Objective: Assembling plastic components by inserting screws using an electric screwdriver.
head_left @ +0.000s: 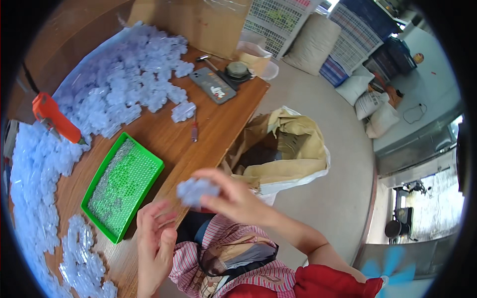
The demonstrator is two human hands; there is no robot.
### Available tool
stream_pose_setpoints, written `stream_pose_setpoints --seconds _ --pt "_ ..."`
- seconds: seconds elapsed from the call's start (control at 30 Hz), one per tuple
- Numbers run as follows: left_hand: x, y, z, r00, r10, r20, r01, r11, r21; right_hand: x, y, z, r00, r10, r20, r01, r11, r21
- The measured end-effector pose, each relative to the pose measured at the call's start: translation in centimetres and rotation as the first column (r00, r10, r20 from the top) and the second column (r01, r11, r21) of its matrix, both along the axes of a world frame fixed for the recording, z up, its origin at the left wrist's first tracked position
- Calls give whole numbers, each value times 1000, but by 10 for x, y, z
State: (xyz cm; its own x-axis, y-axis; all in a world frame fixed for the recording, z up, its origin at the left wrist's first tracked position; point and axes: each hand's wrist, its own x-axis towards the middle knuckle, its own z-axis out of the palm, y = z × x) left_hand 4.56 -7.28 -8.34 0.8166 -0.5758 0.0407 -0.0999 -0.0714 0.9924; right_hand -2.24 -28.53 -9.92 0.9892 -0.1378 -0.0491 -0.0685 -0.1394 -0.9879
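Observation:
My right hand [236, 199] is closed around a small, translucent pale-blue plastic piece [193, 192], held just over the front edge of the wooden table [179, 164]. To its left is my left hand [155, 243], empty, its fingers apart and slightly curled, close to the near side of a green perforated tray [140, 202]. Small grey metal parts lie scattered inside that tray, mostly along its left side. A large heap of similar translucent pieces [144, 69] covers the far and left parts of the table, and a smaller cluster [82, 253] lies near the tray.
An orange pistol-shaped tool [58, 121] hangs over the left heap. A small screwdriver [194, 131], a phone [212, 85] and a round tin [237, 69] lie on the table. An open lined sack [318, 154] stands right of the table; a blue fan [385, 270] is lower right.

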Motion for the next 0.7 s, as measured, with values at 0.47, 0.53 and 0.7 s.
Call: stream_pose_setpoints --seconds 0.47,0.53,0.7 --pt "-23 9 112 739 -665 107 587 557 -588 9 26 -41 883 -107 456 327 838 -436" --pt "-28 17 123 722 -682 118 578 501 -644 31 49 -51 851 29 524 244 862 -444" --pt "-29 55 125 756 -528 386 650 538 -537 64 71 -94 719 272 639 278 730 -624"
